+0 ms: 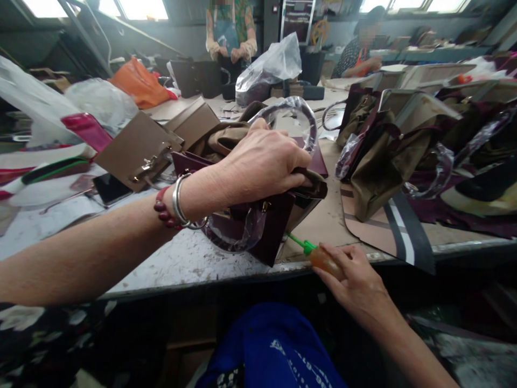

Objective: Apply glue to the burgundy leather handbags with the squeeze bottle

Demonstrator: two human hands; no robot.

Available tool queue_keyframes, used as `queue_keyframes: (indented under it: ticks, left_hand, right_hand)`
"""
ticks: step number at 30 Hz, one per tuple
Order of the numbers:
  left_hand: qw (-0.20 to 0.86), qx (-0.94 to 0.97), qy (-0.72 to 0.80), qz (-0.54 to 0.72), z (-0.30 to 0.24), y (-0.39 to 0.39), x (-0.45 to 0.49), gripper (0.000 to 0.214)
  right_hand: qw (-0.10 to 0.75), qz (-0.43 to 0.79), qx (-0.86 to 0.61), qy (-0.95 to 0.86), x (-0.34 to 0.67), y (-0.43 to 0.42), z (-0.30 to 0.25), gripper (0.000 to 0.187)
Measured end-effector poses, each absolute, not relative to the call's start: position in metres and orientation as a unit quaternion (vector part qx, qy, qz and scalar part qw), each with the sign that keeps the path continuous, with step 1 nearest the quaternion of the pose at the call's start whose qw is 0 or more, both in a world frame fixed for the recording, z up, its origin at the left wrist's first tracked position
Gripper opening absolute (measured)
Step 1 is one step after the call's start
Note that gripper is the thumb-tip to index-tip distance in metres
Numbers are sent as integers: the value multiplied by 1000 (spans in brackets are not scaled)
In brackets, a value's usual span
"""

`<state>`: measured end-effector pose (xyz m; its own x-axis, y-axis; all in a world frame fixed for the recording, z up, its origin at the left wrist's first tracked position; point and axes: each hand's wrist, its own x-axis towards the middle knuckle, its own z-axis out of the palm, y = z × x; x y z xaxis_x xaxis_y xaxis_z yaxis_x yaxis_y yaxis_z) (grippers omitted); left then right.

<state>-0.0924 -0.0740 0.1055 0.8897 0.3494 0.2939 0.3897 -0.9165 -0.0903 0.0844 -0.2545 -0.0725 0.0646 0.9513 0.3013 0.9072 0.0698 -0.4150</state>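
Observation:
A dark maroon handbag (278, 221) with plastic-wrapped ring handles and a brown lining lies at the table's front edge. Across its top reaches my left hand (266, 156), fingers closed on the bag's edge at the right end; the fingertips are partly hidden. Low on the right, my right hand (351, 275) is wrapped round a glue bottle (326, 262) with amber contents. Its green nozzle (301, 242) points at the bag's lower right corner; whether the tip touches cannot be made out.
More unfinished handbags (388, 156) stand on the right. A taupe flap with a metal clasp (137, 151), a phone (111, 188) and plastic bags (100, 102) are on the left. Across the table stands a person (231, 32); another person (359, 51) is further right.

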Motion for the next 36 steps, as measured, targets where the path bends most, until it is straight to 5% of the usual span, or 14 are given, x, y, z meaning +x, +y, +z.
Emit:
queue_keyframes:
  ticks: [36]
  left_hand:
    - [14,-970,-227,-87,109,-77,-93,25]
  right_hand:
    - [174,70,-686,-703,95,-236,-63,36]
